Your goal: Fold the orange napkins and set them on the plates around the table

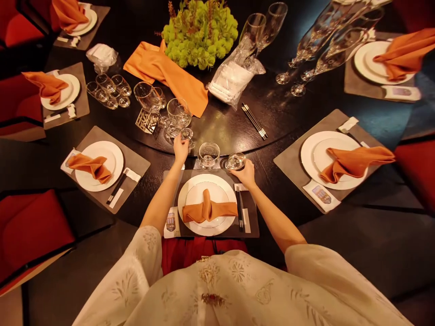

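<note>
My left hand (181,149) pinches a small clear glass (186,134) beside the cluster of larger glasses at the turntable's edge. My right hand (245,173) has its fingers round a short clear glass (236,160), low over the table behind the place setting. Between the hands a wide clear glass (209,155) stands behind the plate. The white plate (183,192) bears a folded orange napkin (210,210). Black chopsticks (239,208) lie to its right, and a white printed packet (171,222) to its left, all on a grey placemat (252,226).
On the turntable (217,131) are an orange cloth (183,86), a plastic-wrapped white pack (231,81), spare chopsticks (254,121), several small glasses (108,88) and a green flower arrangement (200,34). Tall stemmed glasses (326,45) stand at right. Red chairs (32,222) surround the table.
</note>
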Motion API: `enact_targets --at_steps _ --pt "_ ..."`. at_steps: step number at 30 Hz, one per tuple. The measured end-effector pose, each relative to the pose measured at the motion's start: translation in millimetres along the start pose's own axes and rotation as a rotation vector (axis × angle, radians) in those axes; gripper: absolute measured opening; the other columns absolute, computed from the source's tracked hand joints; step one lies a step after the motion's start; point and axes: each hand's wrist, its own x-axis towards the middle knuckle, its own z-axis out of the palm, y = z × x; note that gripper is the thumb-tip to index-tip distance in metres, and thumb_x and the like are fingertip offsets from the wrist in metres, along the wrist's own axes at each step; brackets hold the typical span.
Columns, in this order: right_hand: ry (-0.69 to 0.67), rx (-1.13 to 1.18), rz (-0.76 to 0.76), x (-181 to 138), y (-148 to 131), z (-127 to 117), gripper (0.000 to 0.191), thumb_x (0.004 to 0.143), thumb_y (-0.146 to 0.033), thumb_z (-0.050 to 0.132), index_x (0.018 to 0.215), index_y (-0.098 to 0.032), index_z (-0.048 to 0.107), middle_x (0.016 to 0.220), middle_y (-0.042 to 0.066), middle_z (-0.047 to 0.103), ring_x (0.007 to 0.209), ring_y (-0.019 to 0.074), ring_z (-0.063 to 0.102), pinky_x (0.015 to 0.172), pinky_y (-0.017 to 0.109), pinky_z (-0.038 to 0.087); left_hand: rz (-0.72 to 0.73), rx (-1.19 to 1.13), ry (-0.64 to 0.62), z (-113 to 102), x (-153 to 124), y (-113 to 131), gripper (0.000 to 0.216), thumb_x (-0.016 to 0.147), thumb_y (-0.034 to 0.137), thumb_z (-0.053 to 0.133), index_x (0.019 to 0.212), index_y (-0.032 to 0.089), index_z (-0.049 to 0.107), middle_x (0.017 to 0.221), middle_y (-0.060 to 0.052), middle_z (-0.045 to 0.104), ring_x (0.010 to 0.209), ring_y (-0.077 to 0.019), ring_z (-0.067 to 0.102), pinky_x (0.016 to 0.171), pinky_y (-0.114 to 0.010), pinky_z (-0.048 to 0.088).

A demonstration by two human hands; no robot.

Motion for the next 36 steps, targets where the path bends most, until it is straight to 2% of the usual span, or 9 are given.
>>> enact_targets --at_steps 7,12,16,18,22,26,31,34,36 --pt "-0.17 -0.057 -0.006 0 12 6 0.062 0.061 -0.047 0.071 0.114 -0.019 0.055 0.113 0.009 0.06 0.108 0.0278 0.052 0.093 0.041 0.038 -0.045 -0.099 -0.004 20 29 -18 0.045 0.082 0.034 0.059 0.123 0.015 0.052 0.124 -0.014 0.055 0.093 -0.0177 0.062 0.087 -0.029 0.049" --pt "-0.198 -0.131 -0.011 5 10 12 0.071 0.062 -0.048 0.071 0.124 -0.018 0.05 0.12 0.012 0.056 0.116 0.0289 0.046 0.098 0.043 0.034 -0.084 -0.117 -0.035 29 53 -17 0.032 0.083 0.028 0.058 0.111 0.014 0.058 0.109 -0.011 0.064 0.087 -0.0162 0.063 0.077 -0.027 0.051" --pt "-0.212 -0.237 0.03 -3 3 -6 0.077 0.062 -0.036 0.071 0.131 -0.014 0.046 0.123 0.016 0.054 0.121 0.0322 0.042 0.1 0.046 0.033 -0.038 -0.007 -0.057 23 54 -11 0.018 0.086 0.025 0.054 0.087 0.011 0.064 0.085 -0.01 0.067 0.082 -0.018 0.064 0.081 -0.029 0.049" --pt "-0.197 -0.294 0.121 -12 -7 -26 0.063 0.065 -0.028 0.064 0.124 -0.011 0.053 0.118 0.017 0.057 0.117 0.0326 0.046 0.096 0.044 0.037 -0.03 -0.026 -0.143 8 41 -10 0.019 0.086 0.024 0.053 0.083 0.01 0.064 0.084 -0.01 0.067 0.077 -0.0175 0.065 0.078 -0.029 0.049" --pt "-0.065 -0.287 0.328 -39 -54 -65 0.029 0.072 -0.026 0.048 0.09 -0.014 0.068 0.085 0.012 0.067 0.082 0.026 0.06 0.079 0.039 0.044 0.011 -0.188 -0.385 -55 5 -21 0.023 0.083 0.031 0.055 0.087 0.01 0.064 0.086 -0.009 0.068 0.071 -0.0156 0.065 0.074 -0.028 0.052" --pt "0.007 -0.06 0.148 -56 -149 -53 0.024 0.075 -0.032 0.045 0.076 -0.021 0.066 0.076 0.005 0.066 0.068 0.0209 0.06 0.072 0.035 0.047 0.054 -0.271 -0.527 -152 -5 -33 0.032 0.078 0.042 0.059 0.085 0.011 0.064 0.087 -0.008 0.068 0.076 -0.0168 0.065 0.079 -0.033 0.053" --pt "-0.116 0.142 -0.043 -36 -259 37 0.023 0.078 -0.034 0.047 0.088 -0.026 0.066 0.081 0.003 0.067 0.068 0.0187 0.061 0.07 0.034 0.05 0.065 -0.211 -0.53 -298 66 -45 0.027 0.074 0.039 0.066 0.086 0.015 0.065 0.095 -0.009 0.067 0.084 -0.0187 0.064 0.084 -0.037 0.053" --pt "-0.042 0.148 0.039 1 -281 108 0.03 0.074 -0.036 0.054 0.098 -0.02 0.064 0.082 0.005 0.067 0.072 0.0189 0.061 0.074 0.035 0.05 0.102 -0.15 -0.512 -367 137 -63 0.026 0.072 0.036 0.069 0.085 0.013 0.066 0.09 -0.009 0.068 0.082 -0.0191 0.063 0.084 -0.038 0.053" --pt "0.069 0.13 0.15 27 -280 151 0.043 0.07 -0.037 0.06 0.107 -0.015 0.06 0.092 0.008 0.066 0.077 0.0202 0.061 0.078 0.037 0.049 0.114 -0.142 -0.488 -394 183 -83 0.024 0.071 0.033 0.069 0.083 0.013 0.065 0.086 -0.009 0.067 0.078 -0.0174 0.063 0.083 -0.037 0.053"
